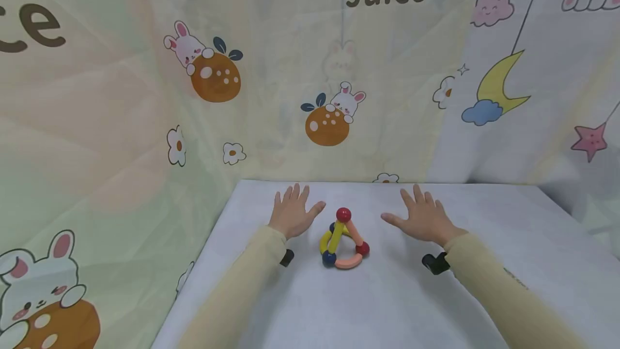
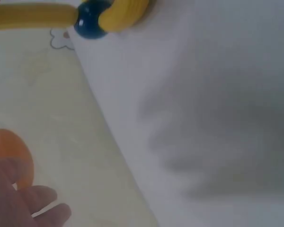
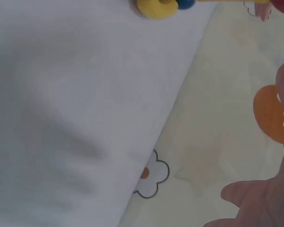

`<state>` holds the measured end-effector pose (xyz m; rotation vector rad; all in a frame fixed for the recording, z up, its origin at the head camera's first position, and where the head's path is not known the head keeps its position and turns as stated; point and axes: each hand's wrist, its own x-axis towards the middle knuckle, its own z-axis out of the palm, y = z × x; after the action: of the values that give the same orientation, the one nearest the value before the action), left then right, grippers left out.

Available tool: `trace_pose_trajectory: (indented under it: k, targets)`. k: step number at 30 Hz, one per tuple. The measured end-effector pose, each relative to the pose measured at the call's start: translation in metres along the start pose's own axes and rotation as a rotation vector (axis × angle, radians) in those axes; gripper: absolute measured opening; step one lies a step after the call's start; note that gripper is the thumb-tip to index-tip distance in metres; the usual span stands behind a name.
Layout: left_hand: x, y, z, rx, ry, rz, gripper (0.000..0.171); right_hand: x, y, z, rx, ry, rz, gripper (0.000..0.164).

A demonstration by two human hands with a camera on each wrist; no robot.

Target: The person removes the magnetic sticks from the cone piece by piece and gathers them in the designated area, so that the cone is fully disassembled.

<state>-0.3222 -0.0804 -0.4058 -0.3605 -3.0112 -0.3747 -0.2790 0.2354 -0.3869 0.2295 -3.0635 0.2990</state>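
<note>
Left hand [image 1: 293, 216] 10 o'clock, right hand [image 1: 426, 221] 2–3 o'clock of ball-and-rod toy [image 1: 336, 237]; fingers apart, seemingly above table [image 1: 378, 306]; printed backdrop [image 1: 276, 69] at 12.

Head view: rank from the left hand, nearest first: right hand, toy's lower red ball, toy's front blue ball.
1. Front blue ball, left side of toy.
2. Lower red ball, toy's right side.
3. Right hand, right of toy.

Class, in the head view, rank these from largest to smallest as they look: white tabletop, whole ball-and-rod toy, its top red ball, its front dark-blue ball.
1. White tabletop
2. Ball-and-rod toy
3. Top red ball and front dark-blue ball: too alike to rank.
</note>
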Motion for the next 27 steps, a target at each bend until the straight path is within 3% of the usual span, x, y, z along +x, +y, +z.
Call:
trace_pose_trajectory:
  k: [3,7,10,13,17,22,27]
  targets:
    - [-0.015,0.004,0.020,-0.155,-0.003,0.024,0.083,-0.012,-0.008,0.020,0.067,-0.016,-0.026,0.103]
    - [-0.037,0.015,0.043,-0.401,-0.044,0.061,0.076,-0.027,-0.028,0.048,0.239,-0.068,-0.050,0.097]
    - [-0.050,0.026,0.056,-0.599,-0.095,0.041,0.075,-0.035,-0.045,0.067,0.380,-0.097,-0.062,0.093]
    - [-0.057,0.036,0.067,-0.758,-0.099,0.007,0.077,-0.039,-0.060,0.083,0.510,-0.075,-0.066,0.086]
    - [-0.059,0.045,0.080,-0.866,0.012,-0.029,0.075,-0.044,-0.075,0.101,0.595,0.019,-0.068,0.077]
    - [-0.064,0.046,0.095,-0.897,0.175,-0.072,0.063,-0.055,-0.087,0.114,0.622,0.082,-0.023,0.076]
    - [-0.070,0.047,0.099,-0.926,0.266,-0.037,0.053,-0.062,-0.092,0.117,0.621,0.147,0.017,0.070]
